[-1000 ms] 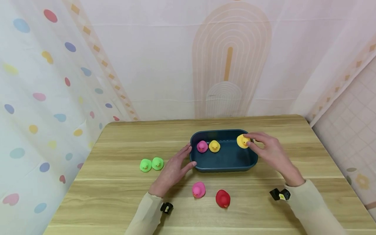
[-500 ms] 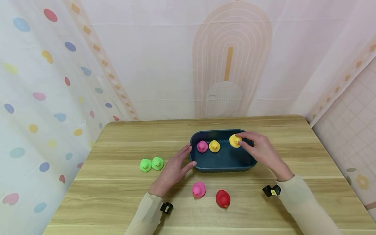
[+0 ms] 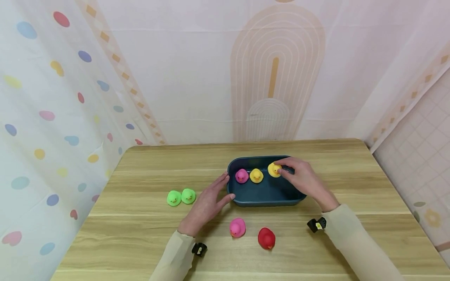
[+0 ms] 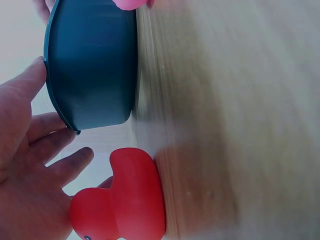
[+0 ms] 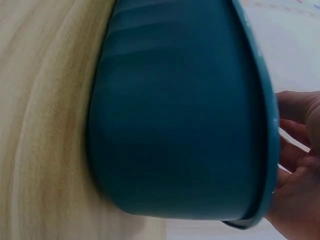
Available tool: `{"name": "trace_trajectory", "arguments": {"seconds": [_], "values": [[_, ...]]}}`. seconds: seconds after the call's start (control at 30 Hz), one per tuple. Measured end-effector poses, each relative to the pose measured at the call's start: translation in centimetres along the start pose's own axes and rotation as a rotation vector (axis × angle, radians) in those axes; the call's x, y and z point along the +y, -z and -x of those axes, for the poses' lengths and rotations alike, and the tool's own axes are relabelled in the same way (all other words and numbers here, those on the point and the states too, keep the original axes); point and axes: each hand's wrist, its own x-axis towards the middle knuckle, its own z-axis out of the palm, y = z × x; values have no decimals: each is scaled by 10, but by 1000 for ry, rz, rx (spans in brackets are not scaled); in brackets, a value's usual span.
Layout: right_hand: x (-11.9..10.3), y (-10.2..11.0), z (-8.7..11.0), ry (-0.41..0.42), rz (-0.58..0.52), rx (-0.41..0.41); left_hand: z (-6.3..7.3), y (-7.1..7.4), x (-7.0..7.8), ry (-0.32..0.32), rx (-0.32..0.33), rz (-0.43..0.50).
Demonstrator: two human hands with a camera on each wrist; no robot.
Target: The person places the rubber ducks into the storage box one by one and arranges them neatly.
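Observation:
In the head view, my right hand (image 3: 302,178) pinches a yellow rubber duck (image 3: 273,170) between thumb and fingers, above the far inside of a dark teal bin (image 3: 268,203). Inside the bin at the left, a magenta duck (image 3: 241,176) and another yellow duck (image 3: 256,176) stand side by side. My left hand (image 3: 205,205) touches the bin's left end with thumb and fingertips spread. From the right wrist, the bin's outer wall (image 5: 175,115) hides the held duck.
Two green ducks (image 3: 181,197) sit left of my left hand. A pink duck (image 3: 237,228) and a red duck (image 3: 266,238) lie in front of the bin on the wooden table (image 3: 140,234). A red duck (image 4: 130,200) looks large in the left wrist view. A patterned curtain hangs behind.
My right hand has moved left over the bin with the yellow duck, bringing it close to the other yellow one. The left hand has stayed at the bin's end.

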Motion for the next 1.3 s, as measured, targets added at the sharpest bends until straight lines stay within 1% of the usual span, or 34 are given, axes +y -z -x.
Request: {"name": "trace_trajectory", "arguments": {"seconds": [0.47, 0.73, 1.07, 1.3], "values": [[11, -16, -12, -10, 29, -38, 0, -2, -2, -5, -5, 13], [14, -19, -18, -3, 48, -72, 0, -1, -2, 4, 0, 15], [13, -22, -26, -16, 105, -132, -1, -1, -3, 5, 4, 9], [15, -24, -30, -16, 120, -171, 0, 0, -3, 10, 1, 12]]}}
